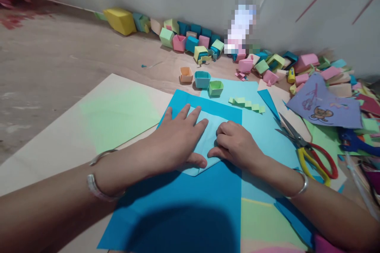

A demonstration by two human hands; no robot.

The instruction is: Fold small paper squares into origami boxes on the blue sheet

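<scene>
A folded light-blue paper (208,132) lies on a larger dark-blue sheet (184,213). My left hand (181,136) rests flat across its left part, fingers spread and pointing away from me. At the paper's right edge is my right hand (236,144), its fingers curled in and the thumb low against the edge, gripping or pressing the paper there. Part of the paper is hidden under both hands. Just beyond the dark-blue sheet stand three small paper boxes: an orange one (186,75), a teal one (202,80) and a green one (216,87).
Scissors (308,146) with red and yellow handles lie open right of my right hand. A zigzag green strip (246,104) rests on light-blue paper. Many small paper boxes line the wall, beside a blurred-out bright patch (242,23). A purple drawn-on paper (326,104) and a blue tool (353,141) lie right.
</scene>
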